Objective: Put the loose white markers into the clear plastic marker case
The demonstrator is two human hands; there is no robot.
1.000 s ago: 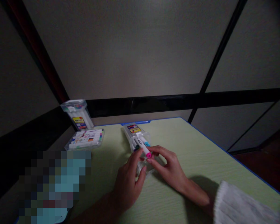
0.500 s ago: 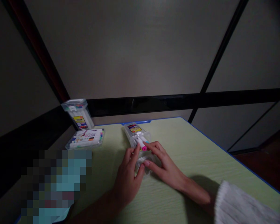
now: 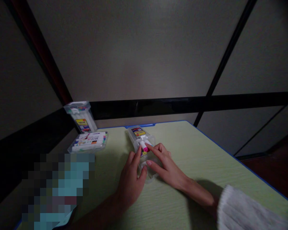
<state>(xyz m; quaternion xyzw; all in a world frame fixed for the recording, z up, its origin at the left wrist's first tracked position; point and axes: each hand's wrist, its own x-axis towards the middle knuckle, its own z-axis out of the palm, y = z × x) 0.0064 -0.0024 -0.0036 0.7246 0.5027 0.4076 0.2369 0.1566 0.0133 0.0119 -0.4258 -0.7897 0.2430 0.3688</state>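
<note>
A clear plastic marker case (image 3: 134, 136) with a yellow label lies on its side, its open mouth toward me and its clear lid (image 3: 150, 177) folded down onto the table. A white marker with a pink end (image 3: 144, 147) sticks out of the mouth, above a yellow marker end (image 3: 144, 153). My left hand (image 3: 132, 180) has its index fingertip at the left of the pink marker, thumb apart. From the right, my right hand (image 3: 166, 166) points its index finger at the pink marker's end, touching or nearly so. Its thumb is over the lid.
Another clear marker case (image 3: 83, 118) stands upright at the back left. In front of it lies a flat clear pack of markers (image 3: 88, 142). A blurred-out turquoise item (image 3: 72, 179) is at the left. The pale green table (image 3: 182, 143) has a blue edge and meets a wall behind.
The pink-ended marker has moved up and left, deeper into the case. Both hands have shifted slightly with it, and the yellow end below shows more.
</note>
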